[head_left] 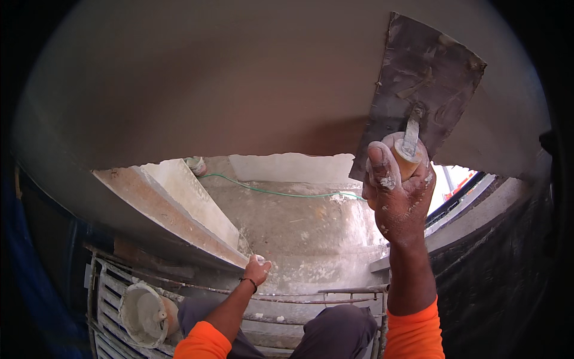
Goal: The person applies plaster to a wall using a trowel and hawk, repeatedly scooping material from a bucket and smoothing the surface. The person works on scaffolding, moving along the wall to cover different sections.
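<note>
My right hand (403,200), dusted with white plaster, is wrapped round the handle of a plastering trowel (427,72). Its broad, smeared metal blade lies over the smooth grey-brown plastered surface (227,90) that fills the upper view, and a shadow falls to the blade's left. Lower down, my left hand (257,270) is closed, with a dark band at the wrist. Something whitish shows at its fingers; whether it is a held thing or plaster on the skin I cannot make out.
A plaster-crusted bucket (143,314) stands on the slatted metal platform (107,299) at lower left. Metal rails (353,291) cross before my knees. Far below, a green hose (269,190) crosses the stained floor (287,221). A pale ledge (191,203) slants at left; dark sheeting (496,287) hangs right.
</note>
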### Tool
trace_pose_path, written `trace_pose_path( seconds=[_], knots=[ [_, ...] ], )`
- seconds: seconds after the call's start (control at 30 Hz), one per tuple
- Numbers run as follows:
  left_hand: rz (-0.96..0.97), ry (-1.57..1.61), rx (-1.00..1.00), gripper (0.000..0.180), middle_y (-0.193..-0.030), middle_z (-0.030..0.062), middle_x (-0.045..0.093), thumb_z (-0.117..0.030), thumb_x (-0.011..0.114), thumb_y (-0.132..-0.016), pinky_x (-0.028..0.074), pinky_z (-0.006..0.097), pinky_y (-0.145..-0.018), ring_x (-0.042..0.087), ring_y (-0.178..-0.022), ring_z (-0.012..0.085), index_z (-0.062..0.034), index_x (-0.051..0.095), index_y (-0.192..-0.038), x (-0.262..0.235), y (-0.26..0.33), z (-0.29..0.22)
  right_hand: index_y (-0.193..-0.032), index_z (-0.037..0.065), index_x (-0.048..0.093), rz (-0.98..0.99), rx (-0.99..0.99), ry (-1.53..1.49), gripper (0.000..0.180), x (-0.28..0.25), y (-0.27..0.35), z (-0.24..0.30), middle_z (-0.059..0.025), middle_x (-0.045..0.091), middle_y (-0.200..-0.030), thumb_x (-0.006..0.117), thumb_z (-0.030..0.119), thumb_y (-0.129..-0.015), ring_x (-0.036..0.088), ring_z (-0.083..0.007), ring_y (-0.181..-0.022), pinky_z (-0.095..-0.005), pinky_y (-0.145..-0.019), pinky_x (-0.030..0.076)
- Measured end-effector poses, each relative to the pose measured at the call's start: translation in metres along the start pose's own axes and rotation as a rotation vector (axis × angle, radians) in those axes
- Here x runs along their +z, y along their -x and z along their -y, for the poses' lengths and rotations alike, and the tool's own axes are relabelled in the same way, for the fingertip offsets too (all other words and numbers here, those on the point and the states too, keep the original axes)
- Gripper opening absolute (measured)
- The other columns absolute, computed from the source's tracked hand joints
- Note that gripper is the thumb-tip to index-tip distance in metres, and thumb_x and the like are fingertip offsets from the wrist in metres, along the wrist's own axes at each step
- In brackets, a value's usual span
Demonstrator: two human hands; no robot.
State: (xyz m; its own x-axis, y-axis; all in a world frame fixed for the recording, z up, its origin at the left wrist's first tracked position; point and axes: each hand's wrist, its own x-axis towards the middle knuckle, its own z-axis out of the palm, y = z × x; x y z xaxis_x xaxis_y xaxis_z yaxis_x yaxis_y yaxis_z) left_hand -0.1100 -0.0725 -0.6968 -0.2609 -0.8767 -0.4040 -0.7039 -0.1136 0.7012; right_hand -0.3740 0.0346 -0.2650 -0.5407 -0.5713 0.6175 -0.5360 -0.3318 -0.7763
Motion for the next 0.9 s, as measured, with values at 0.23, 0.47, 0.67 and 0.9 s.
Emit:
trace_pose_path(
  seconds=[0.23,0.47,0.67,0.9],
  knots=[
    [0.042,-0.043,-0.064,0.054,-0.11,0.025,0.071,-0.038,0.073,-0.084,0.052,0.044,-0.095,0.069,-0.107,0.0392,-0.001,0.059,-0.121,0.029,-0.019,0.044,-0.1,0.005,0.06,-0.075,0.105,-0.176,0.042,-0.098,-0.013,-0.031,-0.0005,0.06,-0.068,0.077,0.043,-0.095,0.059,-0.0081,-0.054,-0.0224,-0.048,0.047],
    [0.014,-0.068,-0.014,0.041,-0.085,0.0088,0.066,-0.016,0.071,-0.087,0.053,0.032,-0.06,0.065,-0.068,0.0166,0.0021,0.052,-0.119,0.054,-0.049,0.096,-0.1,0.007,0.06,-0.144,0.109,-0.14,0.048,-0.185,-0.021,-0.072,-0.0017,0.06,-0.068,0.077,0.051,-0.092,0.059,-0.0092,-0.052,-0.0246,-0.049,0.05],
    [0.051,-0.123,-0.04,0.051,-0.107,0.0268,0.071,-0.034,0.074,-0.083,0.053,0.045,-0.092,0.069,-0.104,0.0406,0.0001,0.059,-0.118,0.054,-0.036,0.086,-0.087,0.015,0.054,-0.335,0.114,-0.378,0.031,-0.238,-0.03,-0.088,0.0043,0.051,-0.063,0.065,0.038,-0.105,0.052,-0.0053,-0.048,-0.0232,-0.044,0.046],
    [0.14,-0.139,-0.079,0.051,-0.104,0.0261,0.072,-0.034,0.074,-0.085,0.053,0.044,-0.091,0.07,-0.101,0.0392,0.0002,0.058,-0.119,0.051,-0.023,0.07,-0.087,0.015,0.053,-0.089,0.074,-0.428,0.031,-0.244,-0.039,-0.095,0.0041,0.05,-0.063,0.063,0.038,-0.105,0.048,-0.0049,-0.045,-0.0225,-0.04,0.041]
  ],
)
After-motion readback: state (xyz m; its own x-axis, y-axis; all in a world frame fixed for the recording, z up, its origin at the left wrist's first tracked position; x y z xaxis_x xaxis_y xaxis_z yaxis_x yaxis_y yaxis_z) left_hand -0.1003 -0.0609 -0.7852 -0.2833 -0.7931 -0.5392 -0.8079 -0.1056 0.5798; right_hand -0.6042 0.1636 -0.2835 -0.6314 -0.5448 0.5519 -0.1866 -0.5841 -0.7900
